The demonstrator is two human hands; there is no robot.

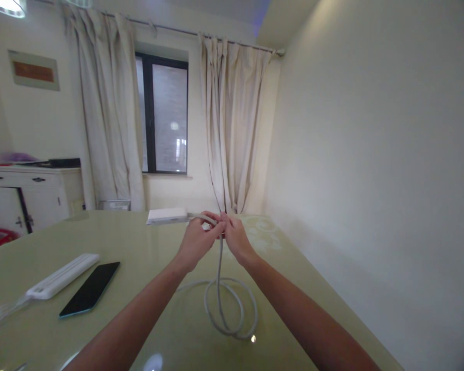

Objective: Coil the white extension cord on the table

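Both hands meet over the far part of the table, closed on a grey-white cable (219,268). My left hand (201,238) pinches it with thumb and fingers, and a bend of the cable passes over those fingers. Fingertips of my right hand (235,234) press against the same spot, touching the left thumb. From there the cable drops to the tabletop and lies in loose loops. Its other visible stretch runs left to a flat white box-shaped block (167,215), which appears just beyond my left hand. The exact grip between the fingertips is hidden.
On the left of the glossy greenish table (147,288) lie a white power strip (64,275) with its cord and a black phone (90,289). A wall (371,154) borders the table's right side. Behind stand curtains (235,118), a window and a white cabinet (42,190).
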